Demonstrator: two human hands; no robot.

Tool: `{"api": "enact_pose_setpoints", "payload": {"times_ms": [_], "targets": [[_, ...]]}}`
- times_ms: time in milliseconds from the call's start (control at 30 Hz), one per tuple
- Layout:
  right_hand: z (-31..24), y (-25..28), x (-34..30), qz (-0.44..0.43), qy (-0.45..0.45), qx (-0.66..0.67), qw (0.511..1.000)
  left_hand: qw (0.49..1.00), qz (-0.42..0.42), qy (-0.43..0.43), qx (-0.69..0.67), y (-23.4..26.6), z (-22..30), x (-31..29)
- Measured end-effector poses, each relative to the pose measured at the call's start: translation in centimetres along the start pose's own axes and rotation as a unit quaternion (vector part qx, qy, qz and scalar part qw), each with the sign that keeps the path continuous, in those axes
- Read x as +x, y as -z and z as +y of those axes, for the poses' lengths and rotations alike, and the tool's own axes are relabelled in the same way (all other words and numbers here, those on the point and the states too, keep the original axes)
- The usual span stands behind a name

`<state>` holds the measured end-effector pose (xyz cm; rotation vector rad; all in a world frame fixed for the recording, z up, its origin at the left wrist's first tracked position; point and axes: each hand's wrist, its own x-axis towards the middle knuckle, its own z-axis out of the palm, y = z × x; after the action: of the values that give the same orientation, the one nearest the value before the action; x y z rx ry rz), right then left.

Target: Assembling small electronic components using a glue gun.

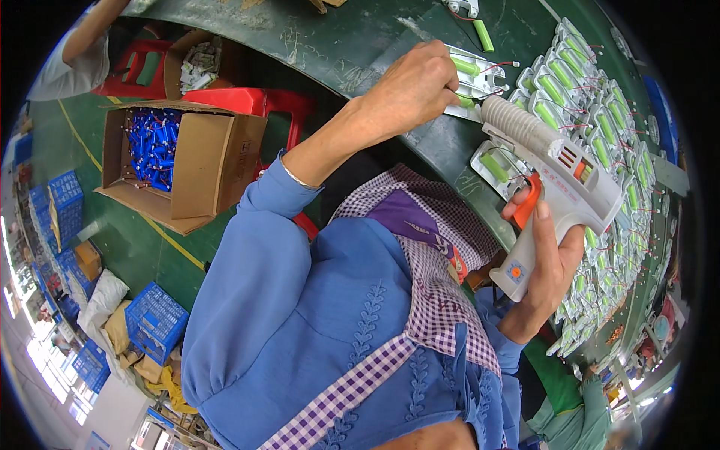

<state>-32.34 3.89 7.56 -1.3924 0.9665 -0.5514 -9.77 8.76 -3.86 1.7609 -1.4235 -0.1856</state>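
Note:
My left hand reaches across the dark green table and presses its fingertips on a white plastic housing holding a green cylindrical battery with thin wires. My right hand grips a white hot-glue gun with an orange trigger, one finger resting on the trigger. The gun's nozzle points at the housing, right beside my left fingertips. Another white housing with a green battery lies just under the gun.
Several rows of white housings with green batteries cover the table's right side. An open cardboard box of blue cells and a red stool stand on the floor at left, with blue crates below. Another person's arm shows at upper left.

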Motion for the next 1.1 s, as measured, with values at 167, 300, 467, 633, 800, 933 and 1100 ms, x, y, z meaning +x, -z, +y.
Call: {"api": "enact_pose_setpoints", "payload": {"times_ms": [167, 300, 467, 633, 800, 933, 1100], "targets": [[0.2, 0.3, -0.5, 0.01, -0.011, 0.003, 1.0, 1.0, -0.017, 0.018, -0.007, 0.0, 0.2, 0.2], [0.4, 0.4, -0.6, 0.01, -0.009, -0.014, 1.0, 0.999, -0.031, 0.038, -0.013, 0.2, 0.4, 0.2], [0.7, 0.7, -0.6, 0.0, -0.005, -0.011, 1.0, 0.999, -0.029, 0.033, -0.015, 0.2, 0.4, 0.2], [0.9, 1.1, -0.7, -0.005, -0.001, -0.008, 1.0, 0.999, -0.023, 0.028, -0.013, 0.1, 0.3, 0.2], [0.7, 1.2, -1.0, 0.026, -0.009, 0.039, 0.999, 1.0, -0.006, 0.005, -0.002, 0.0, 0.0, 0.1], [0.5, 1.5, -1.3, 0.037, -0.017, 0.091, 0.995, 1.0, -0.002, 0.005, -0.013, 0.0, -0.1, 0.0], [0.8, 1.6, -1.3, 0.032, -0.004, 0.139, 0.99, 0.999, -0.001, 0.022, -0.038, 0.0, -0.1, 0.0]]}}
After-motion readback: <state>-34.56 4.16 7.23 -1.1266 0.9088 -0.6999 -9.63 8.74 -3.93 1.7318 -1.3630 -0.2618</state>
